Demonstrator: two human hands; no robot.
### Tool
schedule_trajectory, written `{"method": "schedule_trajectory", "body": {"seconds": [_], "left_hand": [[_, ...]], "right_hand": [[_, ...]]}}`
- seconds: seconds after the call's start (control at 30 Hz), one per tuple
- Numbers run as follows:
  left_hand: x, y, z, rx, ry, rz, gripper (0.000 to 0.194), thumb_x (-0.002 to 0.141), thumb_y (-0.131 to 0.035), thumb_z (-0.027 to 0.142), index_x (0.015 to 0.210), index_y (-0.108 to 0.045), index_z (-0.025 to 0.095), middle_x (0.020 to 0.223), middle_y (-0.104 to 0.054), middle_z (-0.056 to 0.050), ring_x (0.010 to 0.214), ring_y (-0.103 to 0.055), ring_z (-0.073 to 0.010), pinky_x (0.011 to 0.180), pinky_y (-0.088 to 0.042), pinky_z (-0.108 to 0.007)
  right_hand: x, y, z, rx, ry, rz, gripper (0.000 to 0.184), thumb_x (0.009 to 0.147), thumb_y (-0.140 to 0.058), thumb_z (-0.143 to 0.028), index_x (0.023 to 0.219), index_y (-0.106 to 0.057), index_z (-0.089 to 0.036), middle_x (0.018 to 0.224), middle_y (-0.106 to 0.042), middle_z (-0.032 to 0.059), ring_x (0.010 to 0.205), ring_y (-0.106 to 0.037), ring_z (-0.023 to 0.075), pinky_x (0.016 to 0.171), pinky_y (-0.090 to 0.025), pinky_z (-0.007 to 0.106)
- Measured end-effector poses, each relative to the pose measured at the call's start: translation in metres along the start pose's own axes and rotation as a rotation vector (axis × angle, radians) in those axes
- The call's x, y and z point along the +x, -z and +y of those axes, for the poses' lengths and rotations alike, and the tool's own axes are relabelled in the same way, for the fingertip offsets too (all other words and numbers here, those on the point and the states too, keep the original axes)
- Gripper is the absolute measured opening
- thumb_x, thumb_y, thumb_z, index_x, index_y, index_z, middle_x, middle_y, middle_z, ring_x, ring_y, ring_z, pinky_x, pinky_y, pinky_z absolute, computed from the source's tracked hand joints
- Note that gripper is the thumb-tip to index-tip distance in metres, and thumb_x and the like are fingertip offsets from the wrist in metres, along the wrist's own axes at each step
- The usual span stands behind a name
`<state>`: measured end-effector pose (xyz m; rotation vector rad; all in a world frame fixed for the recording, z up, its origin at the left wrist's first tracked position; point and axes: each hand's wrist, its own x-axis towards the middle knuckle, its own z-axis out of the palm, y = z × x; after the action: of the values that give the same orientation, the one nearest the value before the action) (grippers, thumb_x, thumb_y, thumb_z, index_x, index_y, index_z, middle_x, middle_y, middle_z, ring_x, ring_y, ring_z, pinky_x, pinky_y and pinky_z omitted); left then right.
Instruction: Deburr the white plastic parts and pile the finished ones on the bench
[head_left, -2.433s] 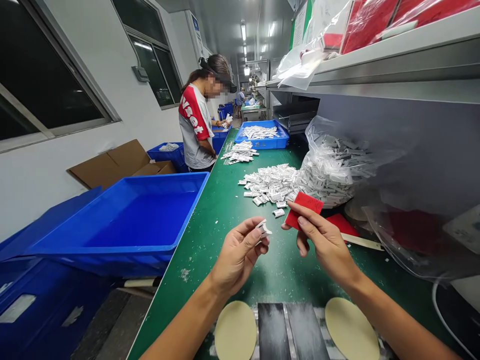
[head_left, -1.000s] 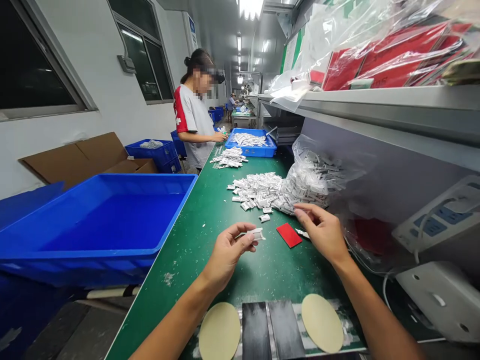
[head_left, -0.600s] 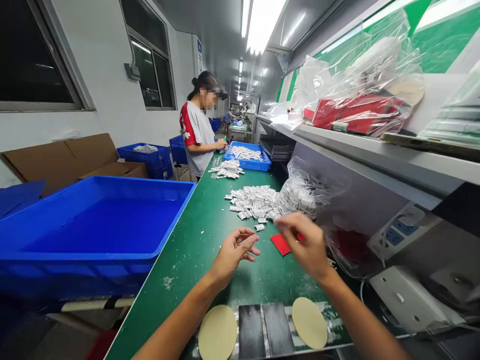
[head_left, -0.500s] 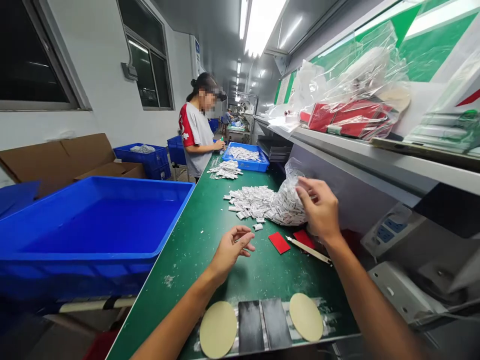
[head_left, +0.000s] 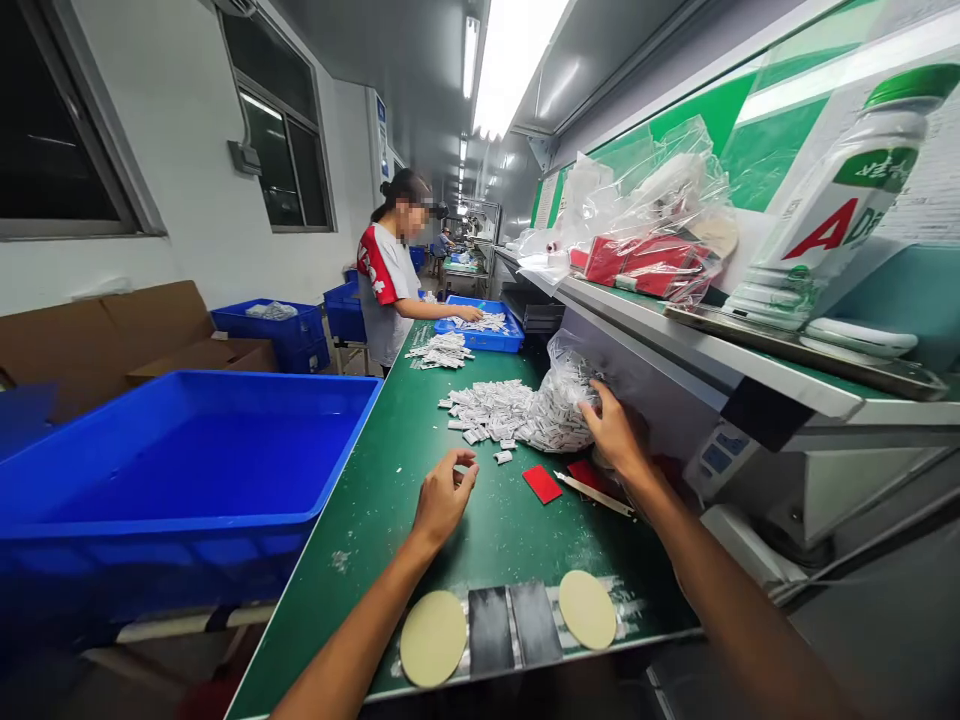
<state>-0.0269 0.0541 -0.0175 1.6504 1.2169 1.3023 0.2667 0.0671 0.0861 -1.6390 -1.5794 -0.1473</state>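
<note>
My left hand (head_left: pixel 444 497) hovers over the green table (head_left: pixel 367 540), its fingers loosely curved and nothing visible between them. At the right, my right hand (head_left: pixel 613 428) reaches to the side of a clear plastic bag (head_left: pixel 564 350); its thumb and fingers are apart, and its fingertips overlap the bag's edge. Small white printed pieces (head_left: pixel 495 408) fill the bag and spill out in a heap on its left. In front of the bag lie a red rectangular piece (head_left: pixel 541 484) and a thin pale-handled tool (head_left: pixel 596 493) with a pointed metal tip.
Two beige discs (head_left: pixel 433 638) and dark plates (head_left: pixel 491 628) line the front edge. A big blue bin (head_left: pixel 187 520) stands left. Above right is a shelf (head_left: pixel 787 370) with a white bottle (head_left: pixel 855 190). A co-worker (head_left: pixel 390 270) reaches into a blue tray (head_left: pixel 517 335).
My right hand has come down to the bag's side. My left hand's fingers have curled a little more. The view has turned right, and the co-worker's hand is now over the blue tray.
</note>
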Motion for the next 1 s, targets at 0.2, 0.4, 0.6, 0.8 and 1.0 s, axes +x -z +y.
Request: {"method": "schedule_trajectory", "body": {"seconds": [0.2, 0.4, 0.6, 0.8, 1.0], "left_hand": [[0.007, 0.007, -0.008, 0.208, -0.034, 0.096, 0.03, 0.096, -0.057, 0.038, 0.115, -0.062, 0.015, 0.103, -0.067, -0.006, 0.083, -0.066, -0.0172, 0.076, -0.057, -0.037], [0.001, -0.002, -0.012, 0.412, -0.148, 0.11, 0.031, 0.096, -0.057, 0.035, 0.121, -0.06, 0.016, 0.119, -0.064, -0.009, 0.101, -0.065, -0.022, 0.087, -0.056, -0.044], [0.031, -0.055, -0.01, 0.653, -0.205, -0.058, 0.068, 0.083, -0.069, 0.05, 0.14, -0.049, 0.019, 0.149, -0.047, -0.017, 0.139, -0.04, -0.0351, 0.114, -0.032, -0.056], [0.105, -0.113, -0.021, 0.8, -0.177, -0.142, 0.104, 0.073, -0.063, 0.069, 0.155, -0.029, 0.015, 0.165, -0.019, -0.019, 0.153, -0.003, -0.0401, 0.12, 0.0, -0.063], [0.135, -0.112, -0.056, 0.81, -0.087, -0.127, 0.087, 0.082, -0.05, 0.068, 0.156, -0.03, 0.027, 0.168, -0.013, -0.011, 0.151, -0.006, -0.0436, 0.116, -0.004, -0.07]], "right_hand": [[0.02, 0.001, 0.006, 0.127, -0.034, 0.216, 0.035, 0.098, -0.055, -0.041, 0.123, -0.059, -0.017, 0.117, -0.064, 0.008, 0.099, -0.065, 0.0198, 0.087, -0.055, 0.042], [-0.07, -0.038, -0.003, 0.241, 0.185, 0.033, 0.039, 0.1, -0.05, -0.043, 0.131, -0.056, -0.02, 0.117, -0.066, 0.0082, 0.102, -0.065, 0.02, 0.094, -0.053, 0.044], [-0.031, -0.105, -0.038, 0.178, 0.268, -0.297, 0.038, 0.097, -0.057, -0.038, 0.131, -0.056, -0.02, 0.128, -0.061, 0.0096, 0.112, -0.062, 0.023, 0.097, -0.052, 0.047], [0.097, -0.187, -0.045, -0.107, -0.028, -0.383, 0.039, 0.096, -0.059, -0.038, 0.13, -0.056, -0.02, 0.136, -0.055, 0.0104, 0.117, -0.058, 0.0252, 0.098, -0.05, 0.049], [0.125, -0.241, -0.025, -0.367, -0.287, -0.503, 0.04, 0.095, -0.06, -0.04, 0.128, -0.057, -0.018, 0.13, -0.058, 0.0101, 0.112, -0.06, 0.0245, 0.094, -0.052, 0.048]]}}
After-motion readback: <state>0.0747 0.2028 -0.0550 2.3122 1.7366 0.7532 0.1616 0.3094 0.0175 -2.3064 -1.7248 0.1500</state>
